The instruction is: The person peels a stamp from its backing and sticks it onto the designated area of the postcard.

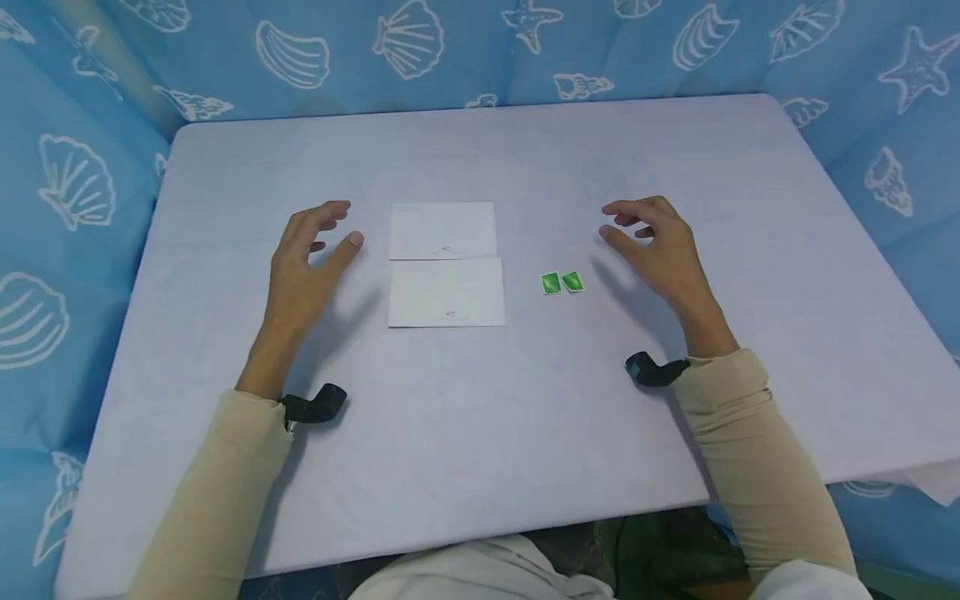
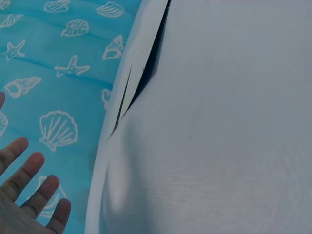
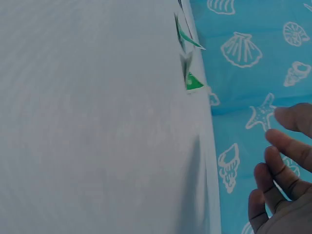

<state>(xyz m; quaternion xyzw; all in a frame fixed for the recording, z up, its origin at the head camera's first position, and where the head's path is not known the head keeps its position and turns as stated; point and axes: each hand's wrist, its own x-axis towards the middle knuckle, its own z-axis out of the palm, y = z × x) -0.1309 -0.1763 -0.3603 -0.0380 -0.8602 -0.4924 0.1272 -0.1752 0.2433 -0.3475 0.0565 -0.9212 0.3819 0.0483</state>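
While the left hand (image 1: 303,258) hangs over the bench (image 1: 525,450) with its thumb well clear of loosely bent fingers, the right hand (image 1: 663,250) makes a narrower shape, its fingers curving softly toward the thumb with a gap between. Neither one holds or touches anything.

Nearest the right thumb, yet apart from it, lie two small paper squares, the left square (image 1: 551,283) and the right square (image 1: 573,282), both green with pale borders; the right wrist view shows them bent up from the cloth. They look light, thin and easy to crease, so a thumb-and-fingertip pinch on a raised edge should suit them.

Between the left hand and the squares lie two white cards: the far card (image 1: 442,227) and the near card (image 1: 446,292), their long edges meeting; whether one overlaps the other I cannot tell. They seem light and fairly stiff, probably best taken by an outer edge, without pressing on the middle.

Both forearms slope inward from the near side, palms turned roughly toward each other, sleeves (image 1: 202,500) ending by the dark wrist cameras (image 1: 318,404). Beyond the bench hangs a blue curtain (image 1: 337,29) printed with shells.
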